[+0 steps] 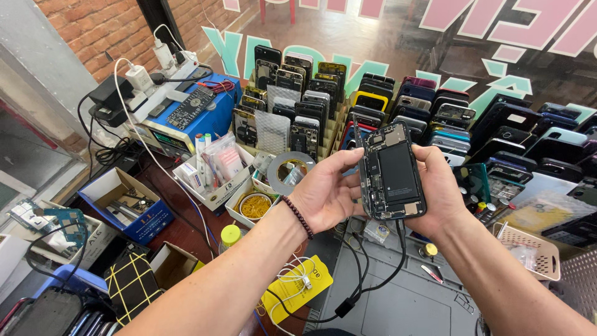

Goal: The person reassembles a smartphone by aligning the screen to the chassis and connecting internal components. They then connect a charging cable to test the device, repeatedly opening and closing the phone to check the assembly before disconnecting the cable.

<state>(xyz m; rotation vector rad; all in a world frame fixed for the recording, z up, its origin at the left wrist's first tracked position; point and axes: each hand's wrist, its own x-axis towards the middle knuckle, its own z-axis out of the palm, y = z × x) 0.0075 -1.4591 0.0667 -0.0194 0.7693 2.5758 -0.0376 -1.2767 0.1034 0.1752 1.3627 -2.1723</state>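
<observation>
I hold an opened smartphone (393, 172) upright in front of me, its back removed so the black battery and circuit boards show. My left hand (328, 190) grips its left edge, with a dark bead bracelet (297, 216) on that wrist. My right hand (440, 186) cups the right edge and the back. A black cable (373, 286) hangs from the phone's bottom end down over the grey work mat (410, 305).
Racks crowded with several used phones (398, 99) stand behind. To the left sit a blue power unit (186, 115), a roll of tape (287, 172), small boxes of parts (127, 202) and a tub of yellow rubber bands (255, 206). A beige basket (528, 249) is at right.
</observation>
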